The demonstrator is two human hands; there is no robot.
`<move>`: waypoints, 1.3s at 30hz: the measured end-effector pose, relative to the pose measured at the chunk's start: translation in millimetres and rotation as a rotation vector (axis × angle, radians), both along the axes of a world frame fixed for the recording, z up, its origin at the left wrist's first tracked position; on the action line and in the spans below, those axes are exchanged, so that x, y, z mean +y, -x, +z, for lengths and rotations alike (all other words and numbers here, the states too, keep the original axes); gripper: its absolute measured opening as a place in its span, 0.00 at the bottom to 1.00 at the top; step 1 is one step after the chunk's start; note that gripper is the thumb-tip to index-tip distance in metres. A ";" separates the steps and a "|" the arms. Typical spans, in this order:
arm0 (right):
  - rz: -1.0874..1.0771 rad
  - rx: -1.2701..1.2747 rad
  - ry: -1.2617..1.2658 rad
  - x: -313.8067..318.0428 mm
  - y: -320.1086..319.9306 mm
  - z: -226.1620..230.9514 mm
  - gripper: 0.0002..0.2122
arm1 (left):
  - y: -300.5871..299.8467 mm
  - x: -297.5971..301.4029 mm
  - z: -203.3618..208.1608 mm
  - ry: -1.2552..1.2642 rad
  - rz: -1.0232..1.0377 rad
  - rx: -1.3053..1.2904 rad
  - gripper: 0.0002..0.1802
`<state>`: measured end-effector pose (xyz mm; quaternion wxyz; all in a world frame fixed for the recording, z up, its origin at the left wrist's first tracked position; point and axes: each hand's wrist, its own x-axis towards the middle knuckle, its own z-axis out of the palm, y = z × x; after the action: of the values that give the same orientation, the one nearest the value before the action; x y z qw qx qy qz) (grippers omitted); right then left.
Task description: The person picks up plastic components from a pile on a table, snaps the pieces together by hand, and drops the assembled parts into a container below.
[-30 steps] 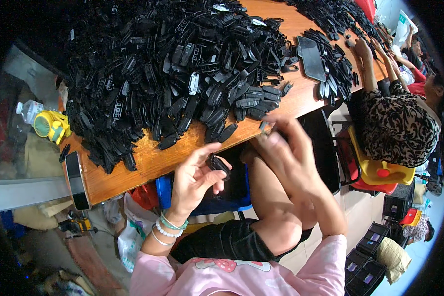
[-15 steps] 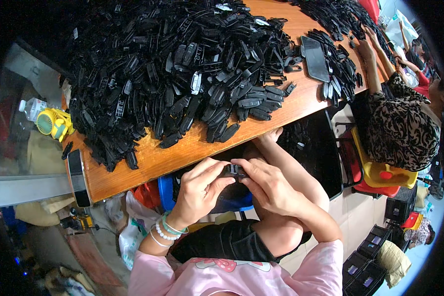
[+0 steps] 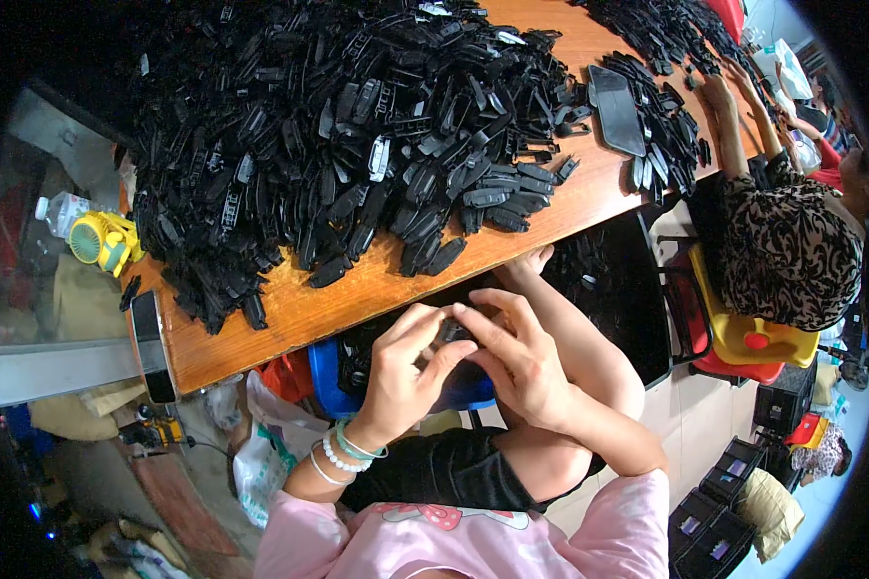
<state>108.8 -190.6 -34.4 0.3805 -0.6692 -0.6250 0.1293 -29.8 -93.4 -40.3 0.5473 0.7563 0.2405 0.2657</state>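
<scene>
Over my lap, just off the table's front edge, my hands meet around a small black plastic piece [image 3: 453, 331]. Most of it is covered by fingers. My left hand [image 3: 402, 365] closes on it with thumb and fingertips. From the other side my right hand [image 3: 529, 372] grips it, thumb below and index finger above, with other fingers lifted. Beyond them, a large heap of similar black plastic parts [image 3: 328, 164], long and clip-like, covers much of the wooden table [image 3: 294, 301].
Below the table edge stands a blue bin [image 3: 330, 394] holding dark parts. Phones lie at the table's left corner [image 3: 152, 343] and right side [image 3: 616, 114]. A yellow fan [image 3: 101, 241] and a bottle [image 3: 65, 214] are at left. A co-worker [image 3: 786, 246] sits at right.
My left hand has shifted right, so its fingertips meet those of my right hand. Some right fingers have lifted, and less of the black piece shows.
</scene>
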 end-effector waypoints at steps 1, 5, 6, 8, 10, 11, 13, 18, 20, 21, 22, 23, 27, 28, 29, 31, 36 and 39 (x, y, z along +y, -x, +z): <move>-0.044 0.137 0.031 -0.3 -1.8 -0.4 0.22 | 1.2 -1.3 -2.3 0.144 0.008 -0.038 0.14; -0.036 0.378 0.076 -4.3 -7.3 -4.4 0.18 | 10.0 6.1 -1.8 0.437 -0.163 -0.086 0.15; 0.022 0.313 0.041 -6.0 -7.7 -6.9 0.16 | 11.1 9.3 -2.8 0.438 -0.165 -0.087 0.15; -0.005 0.334 0.004 -7.6 -6.3 -6.7 0.14 | 11.4 13.4 -4.0 0.556 -0.259 -0.099 0.15; -0.008 0.316 -0.018 -7.9 -6.9 -4.0 0.14 | 9.0 13.6 -4.6 0.586 -0.256 -0.113 0.16; -0.007 0.316 -0.017 -7.2 -7.8 -5.3 0.14 | 6.8 13.0 -5.0 0.548 -0.243 -0.128 0.16; -0.036 0.360 0.063 -5.3 -10.1 -11.6 0.13 | -0.7 23.0 -11.5 0.160 -0.221 -0.106 0.18; 0.121 0.090 0.240 -2.5 -5.7 -13.0 0.18 | -37.7 28.3 -17.3 -0.809 0.215 0.152 0.12; 0.073 0.025 0.020 6.0 -32.8 -6.1 0.12 | -43.1 29.4 -28.0 -0.994 0.216 0.342 0.15; -0.041 -0.012 0.078 11.9 -49.3 -17.0 0.12 | -40.9 31.3 -31.1 -0.998 0.222 0.360 0.15; -0.183 -0.073 0.146 14.6 -70.1 -22.9 0.12 | -43.1 32.1 -33.4 -1.044 0.204 0.363 0.16; -0.254 -0.096 0.059 24.7 -86.6 -13.0 0.11 | -38.1 31.8 -28.7 -1.103 0.206 0.366 0.17; -0.329 -0.318 -0.071 73.3 -149.9 -17.0 0.08 | -31.9 34.8 -34.8 -1.035 0.141 0.330 0.18; -0.300 -0.416 -0.030 81.4 -157.3 -17.7 0.07 | -29.3 35.2 -35.5 -1.040 0.139 0.331 0.18; -0.281 -0.448 0.046 88.8 -163.6 -19.4 0.06 | -27.2 35.9 -35.9 -1.003 0.133 0.276 0.18; -0.253 -0.540 0.119 98.9 -163.8 -13.1 0.06 | -20.7 37.1 -37.3 -0.885 0.146 0.094 0.18; -0.190 -0.566 0.133 98.1 -167.2 -8.4 0.02 | 5.9 15.5 -30.6 0.287 0.267 -0.117 0.11; -0.158 -0.533 0.144 88.1 -170.1 -4.2 0.02 | 5.5 20.5 -37.3 0.641 0.192 -0.402 0.15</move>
<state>278.9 -102.5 -38.6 0.1633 -0.7515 -0.6381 -0.0373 -35.4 -72.9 -77.7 0.7645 0.4540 0.2692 0.3700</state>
